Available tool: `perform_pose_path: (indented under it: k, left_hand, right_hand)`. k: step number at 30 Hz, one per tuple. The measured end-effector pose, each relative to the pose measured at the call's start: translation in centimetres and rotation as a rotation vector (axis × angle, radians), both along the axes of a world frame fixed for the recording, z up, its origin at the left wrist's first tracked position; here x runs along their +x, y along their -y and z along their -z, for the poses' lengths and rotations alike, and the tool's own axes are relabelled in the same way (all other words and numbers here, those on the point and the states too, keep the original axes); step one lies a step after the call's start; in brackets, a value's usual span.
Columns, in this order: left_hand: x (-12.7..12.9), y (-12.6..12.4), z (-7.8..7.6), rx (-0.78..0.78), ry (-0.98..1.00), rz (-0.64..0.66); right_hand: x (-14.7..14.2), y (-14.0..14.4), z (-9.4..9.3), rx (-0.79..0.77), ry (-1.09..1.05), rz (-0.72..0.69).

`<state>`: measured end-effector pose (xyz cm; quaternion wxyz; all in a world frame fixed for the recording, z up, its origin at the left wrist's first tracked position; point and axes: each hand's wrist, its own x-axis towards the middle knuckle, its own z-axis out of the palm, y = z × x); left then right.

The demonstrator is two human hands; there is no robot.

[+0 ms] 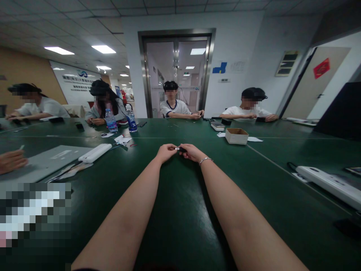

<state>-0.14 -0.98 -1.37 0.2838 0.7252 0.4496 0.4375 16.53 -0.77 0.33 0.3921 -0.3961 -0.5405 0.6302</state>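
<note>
Both my arms stretch forward over a dark green table [180,210]. My left hand [166,152] and my right hand [190,151] meet at the middle of the table and pinch a small object [179,149] between their fingertips. It has a silver end toward the left hand and a dark end toward the right hand. A thin bracelet [205,160] circles my right wrist. The object is too small to name.
A small cardboard box [236,135] sits ahead to the right. White power strips lie at left [95,153] and right [329,183]. Two water bottles [131,118] stand far left. Several people sit around the table; another person's hand [11,161] rests at the left edge.
</note>
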Motion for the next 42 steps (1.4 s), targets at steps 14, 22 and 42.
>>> perform_pose_path:
  k: [14, 22, 42]
  left_hand:
    - [0.7, -0.6, 0.0, -0.149, 0.191, 0.113]
    - [0.7, -0.9, 0.3, -0.130, 0.195, 0.136]
    - [1.0, -0.8, 0.2, -0.145, 0.186, 0.135]
  right_hand:
    - [0.0, -0.5, 0.5, 0.046, 0.030, -0.027]
    - [0.0, -0.5, 0.4, 0.043, 0.028, -0.030]
    - [0.0, -0.6, 0.5, 0.057, 0.060, -0.023]
